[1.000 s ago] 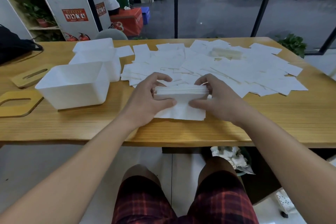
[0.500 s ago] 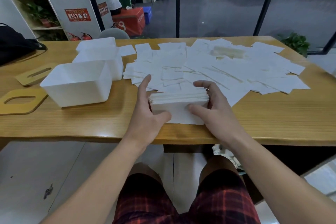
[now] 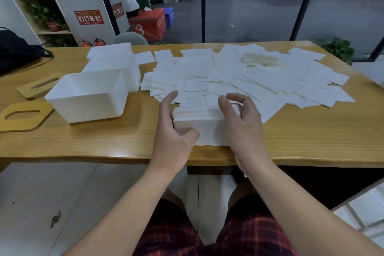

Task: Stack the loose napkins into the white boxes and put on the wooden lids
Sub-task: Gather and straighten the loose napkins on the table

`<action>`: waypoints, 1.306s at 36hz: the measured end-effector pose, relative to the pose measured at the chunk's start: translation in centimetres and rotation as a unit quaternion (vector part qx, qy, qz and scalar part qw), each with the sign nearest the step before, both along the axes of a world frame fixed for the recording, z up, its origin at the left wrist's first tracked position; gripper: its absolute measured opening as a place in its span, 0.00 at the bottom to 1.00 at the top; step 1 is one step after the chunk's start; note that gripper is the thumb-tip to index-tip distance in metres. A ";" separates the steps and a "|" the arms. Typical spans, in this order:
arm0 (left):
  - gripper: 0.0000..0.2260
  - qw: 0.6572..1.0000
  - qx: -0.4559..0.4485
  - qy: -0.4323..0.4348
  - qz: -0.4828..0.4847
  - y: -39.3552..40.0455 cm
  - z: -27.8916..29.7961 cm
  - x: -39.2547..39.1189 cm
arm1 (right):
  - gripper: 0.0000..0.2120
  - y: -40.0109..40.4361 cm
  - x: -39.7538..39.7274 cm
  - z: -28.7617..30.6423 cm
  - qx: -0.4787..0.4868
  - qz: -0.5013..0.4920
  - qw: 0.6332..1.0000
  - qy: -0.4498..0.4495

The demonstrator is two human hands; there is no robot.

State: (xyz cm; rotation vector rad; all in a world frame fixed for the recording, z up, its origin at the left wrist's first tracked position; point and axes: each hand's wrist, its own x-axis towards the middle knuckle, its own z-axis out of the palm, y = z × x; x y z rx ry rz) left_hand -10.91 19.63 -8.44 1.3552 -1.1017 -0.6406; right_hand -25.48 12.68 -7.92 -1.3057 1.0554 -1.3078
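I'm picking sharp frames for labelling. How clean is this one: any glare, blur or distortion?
Head view: wide-angle bend curves the table edge and tilts the shelves; a small glare spot sits on that near edge; the far napkins wash out into one pale mass with faint edges; the stack and both hands, left and right, are fairly sharp; the background is soft.

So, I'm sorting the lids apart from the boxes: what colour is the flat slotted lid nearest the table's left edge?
Yellowish light wood lid, clearest in the head view.
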 end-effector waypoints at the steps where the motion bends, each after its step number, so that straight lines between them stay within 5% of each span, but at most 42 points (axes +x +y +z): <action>1: 0.42 1.000 0.001 -0.002 0.001 0.1 -0.2 0.1 | 0.14 0.1 0.2 -0.1 0.006 -0.005 1.000 -0.011; 9: 0.41 1.000 0.001 -0.008 0.003 0.5 -0.5 0.2 | 0.05 0.6 0.2 -0.3 -0.023 -0.006 1.000 -0.003; 19: 0.44 1.000 0.002 -0.005 -0.016 0.5 -0.3 0.6 | 0.11 -0.2 0.2 0.3 -0.022 0.016 0.999 0.027; 24: 0.35 1.000 -0.008 -0.007 -0.018 0.7 -0.2 0.8 | 0.13 0.0 -1.0 0.8 -0.029 0.057 0.998 0.018; 27: 0.30 1.000 0.000 -0.009 -0.021 0.6 -0.4 1.1 | 0.14 0.2 -2.5 0.7 -0.072 0.117 0.983 0.118; 32: 0.25 1.000 0.009 0.000 -0.028 0.4 -0.4 1.8 | 0.38 -0.7 -5.7 0.8 -0.063 0.239 0.934 0.256; 34: 0.23 1.000 0.016 0.001 -0.021 0.3 -0.3 2.0 | 0.35 -1.2 -6.0 0.9 -0.080 0.219 0.929 0.287; 38: 0.22 0.999 0.032 0.016 -0.004 -0.3 0.6 2.9 | 0.22 -2.0 -5.1 1.7 -0.063 0.202 0.958 0.192; 43: 0.32 0.988 0.126 0.069 -0.059 -0.3 2.1 4.8 | 0.24 -2.8 -2.8 2.3 0.083 0.198 0.973 0.081; 47: 0.35 0.987 0.139 0.041 -0.070 0.8 3.0 6.8 | 0.26 -2.7 -1.7 2.9 0.099 0.247 0.956 0.122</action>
